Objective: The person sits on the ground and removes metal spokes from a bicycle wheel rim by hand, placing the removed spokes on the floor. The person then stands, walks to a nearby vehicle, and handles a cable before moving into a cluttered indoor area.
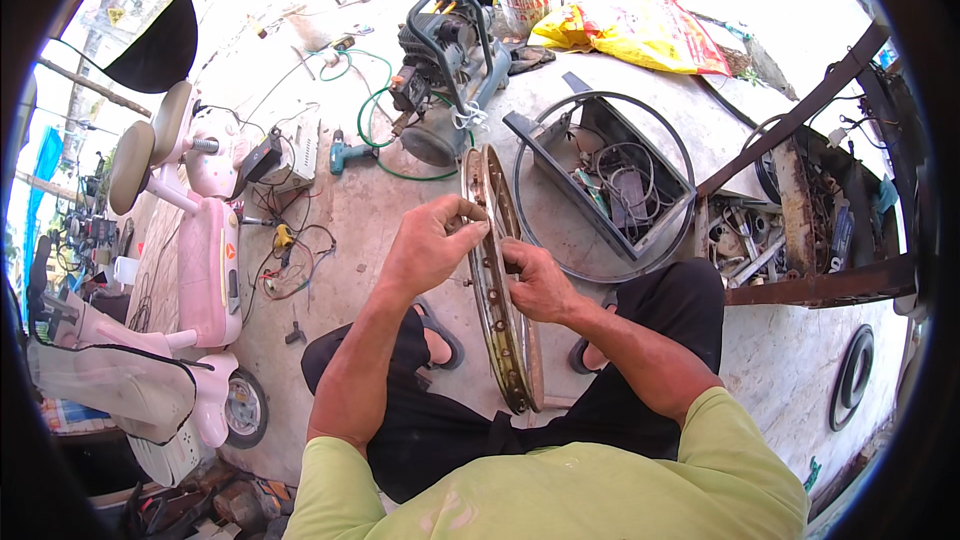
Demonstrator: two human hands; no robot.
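rusty metal fills your grip: a bare wheel rim (500,290) stands on edge between your knees, its spoke holes showing along the inner channel. your left hand (432,245) is closed on the upper part of the rim, fingers curled over its edge from the left side. your right hand (538,280) is clamped on the rim just below and to the right of the left one, thumb toward the channel, fingers wrapped behind. the two hands sit close together, nearly touching, with the rim running between them and down toward your lap.

beyond your hands, a second thin hoop (640,115) lies flat on the concrete, ringed around a dark tray (540,140) of cables and parts. just past your left hand sits an air compressor (445,70) with a green hose (372,130) coiled beside it. well off to the left of your left hand lies a pink scooter (205,270), loose wires (290,260) spilling next to it. far beyond your right hand lies a yellow sack (640,30).
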